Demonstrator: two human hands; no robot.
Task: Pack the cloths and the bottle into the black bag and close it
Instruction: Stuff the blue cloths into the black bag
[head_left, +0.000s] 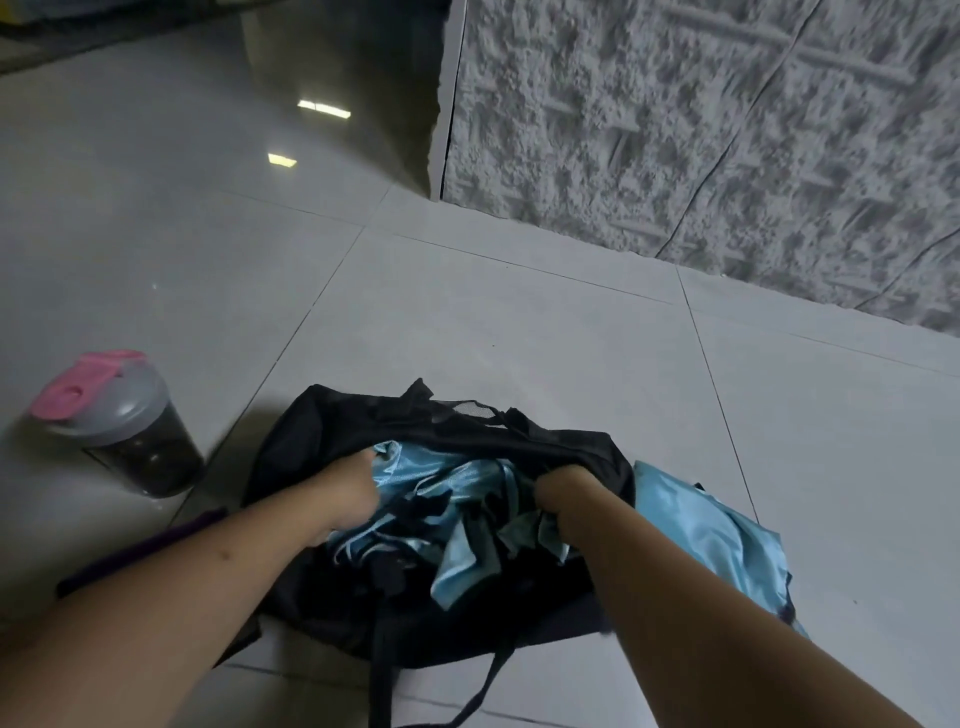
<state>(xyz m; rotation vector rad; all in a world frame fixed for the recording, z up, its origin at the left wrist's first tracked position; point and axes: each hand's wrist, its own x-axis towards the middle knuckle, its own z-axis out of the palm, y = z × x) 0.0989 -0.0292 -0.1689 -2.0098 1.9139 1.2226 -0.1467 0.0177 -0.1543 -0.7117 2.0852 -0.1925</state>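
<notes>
The black bag (332, 436) lies open on the tiled floor in front of me. A shiny light-blue cloth (415, 480) is bunched inside its opening. Both my hands reach into the bag: my left hand (353, 493) has its fingers buried in the blue cloth at the left side, and my right hand (563, 499) grips the cloth at the right side. Another light-blue cloth (711, 535) lies on the floor just right of the bag. The bottle (124, 426), a dark shaker with a pink lid, stands upright on the floor to the left.
A dark purple cloth (145, 551) lies under my left forearm. The bag's black straps (384, 654) trail toward me. A rough white wall (701, 130) runs along the far right, and a dark doorway (353, 78) opens behind.
</notes>
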